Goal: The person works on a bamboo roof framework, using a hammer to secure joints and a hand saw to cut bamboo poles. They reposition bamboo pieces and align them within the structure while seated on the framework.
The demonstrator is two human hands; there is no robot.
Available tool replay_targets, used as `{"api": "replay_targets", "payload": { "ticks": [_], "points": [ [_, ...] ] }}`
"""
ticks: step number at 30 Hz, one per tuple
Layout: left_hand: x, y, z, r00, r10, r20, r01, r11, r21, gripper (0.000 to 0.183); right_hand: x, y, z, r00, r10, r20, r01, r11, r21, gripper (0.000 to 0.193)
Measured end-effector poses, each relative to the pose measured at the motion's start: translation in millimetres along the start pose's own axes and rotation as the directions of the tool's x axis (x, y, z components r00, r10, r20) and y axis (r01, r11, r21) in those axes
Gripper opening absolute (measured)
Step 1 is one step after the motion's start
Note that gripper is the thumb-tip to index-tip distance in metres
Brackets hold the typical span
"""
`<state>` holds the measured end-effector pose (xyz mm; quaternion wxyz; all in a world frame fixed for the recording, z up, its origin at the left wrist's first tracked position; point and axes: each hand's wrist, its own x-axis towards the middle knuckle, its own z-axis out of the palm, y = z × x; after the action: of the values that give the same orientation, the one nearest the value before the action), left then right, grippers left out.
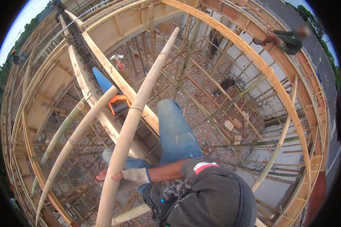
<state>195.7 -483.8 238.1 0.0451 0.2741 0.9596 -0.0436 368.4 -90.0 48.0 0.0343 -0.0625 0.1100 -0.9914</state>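
My right hand [130, 178], in a pale knit glove with bare fingertips, is closed round a long, thick bamboo pole [140, 100]. The pole slants from the bottom edge up past the middle, crossing over a wooden form beam [119, 81]. My left hand does not show. Beyond my grip, a handsaw [101, 80] with a blue blade and orange handle [119, 100] lies in the gap between the beam's boards. A claw hammer [118, 58] with a red grip is beside the beam. My jeans-clad knee [170, 113] is against the beam's right side.
Another bamboo pole [74, 140] curves at the left, near a greener one [60, 132]. Far below lies rubble ground with bamboo props. A curved timber [261, 66] arches at the right. One person [290, 39] sits on the far formwork; another [224, 86] is below.
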Motion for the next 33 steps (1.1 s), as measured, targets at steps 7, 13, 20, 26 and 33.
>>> {"api": "replay_targets", "payload": {
  "ticks": [7, 13, 20, 26, 33],
  "points": [
    [22, 16, -24, 1.000, 0.009, -0.001, -0.009, 0.998, 0.058, 0.072, -5, -18, -25, 0.992, -0.103, -0.078, 0.111, 0.987, 0.118, 0.085],
    [41, 34, -58, 0.999, -0.005, -0.033, 0.010, 0.986, 0.169, 0.071, -28, -81, -42, 0.910, -0.337, -0.240, 0.389, 0.895, 0.217, 0.071],
    [72, 68, -96, 0.997, -0.009, -0.070, 0.027, 0.967, 0.252, 0.070, -80, -165, -106, 0.648, -0.550, -0.527, 0.710, 0.687, 0.156, 0.064],
    [97, 107, -75, 0.990, 0.104, 0.101, -0.130, 0.942, 0.311, 0.075, -122, -225, -131, 0.300, -0.606, -0.737, 0.870, 0.490, -0.049, 0.052],
    [145, 83, -32, 0.930, 0.093, 0.356, -0.142, 0.983, 0.113, 0.075, -135, -261, -123, 0.201, -0.599, -0.775, 0.885, 0.451, -0.119, 0.052]
  ]
}}
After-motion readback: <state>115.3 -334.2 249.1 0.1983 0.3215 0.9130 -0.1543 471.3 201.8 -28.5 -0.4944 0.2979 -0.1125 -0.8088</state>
